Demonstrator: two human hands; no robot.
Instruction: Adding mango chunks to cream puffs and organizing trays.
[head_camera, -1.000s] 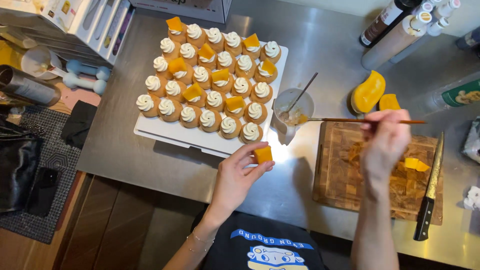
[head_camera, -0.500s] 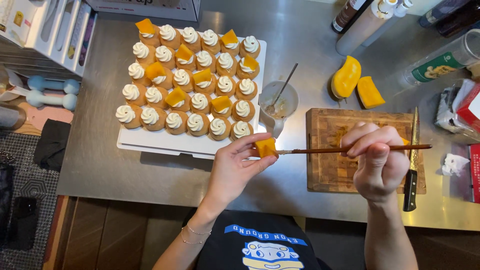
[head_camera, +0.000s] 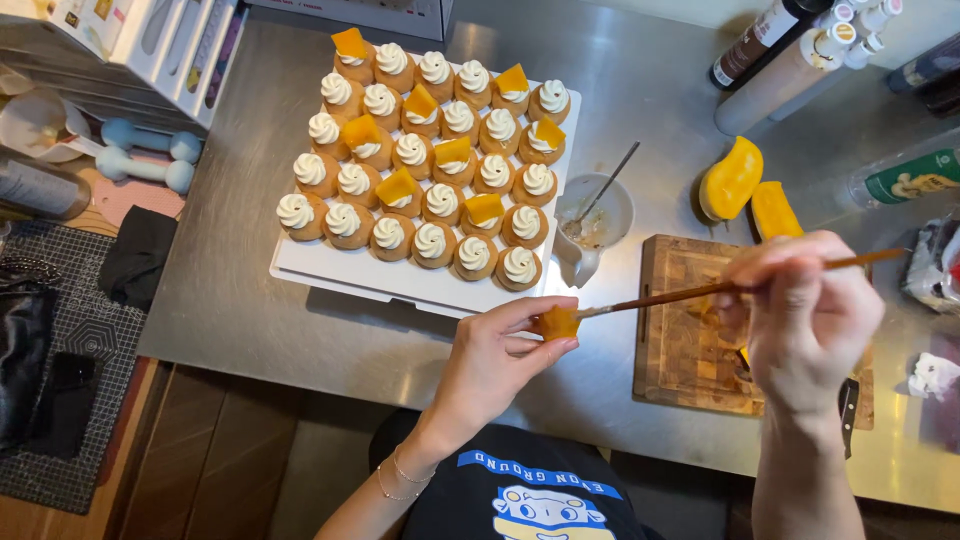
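Small orange mango piece (head_camera: 558, 322) pinched in left hand (head_camera: 495, 365) fingertips; likely soft, slippery, best held by edges. Thin wooden-handled brush (head_camera: 700, 291) gripped by closed right hand (head_camera: 810, 320).

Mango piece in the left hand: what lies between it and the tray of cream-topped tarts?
Only bare steel counter separates the mango piece from the white tray, in the head view.

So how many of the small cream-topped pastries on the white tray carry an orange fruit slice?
8 slice-topped pastries: two in the back row, two in the second, two in the third, two in the fourth, none in the front row. None looks hidden.
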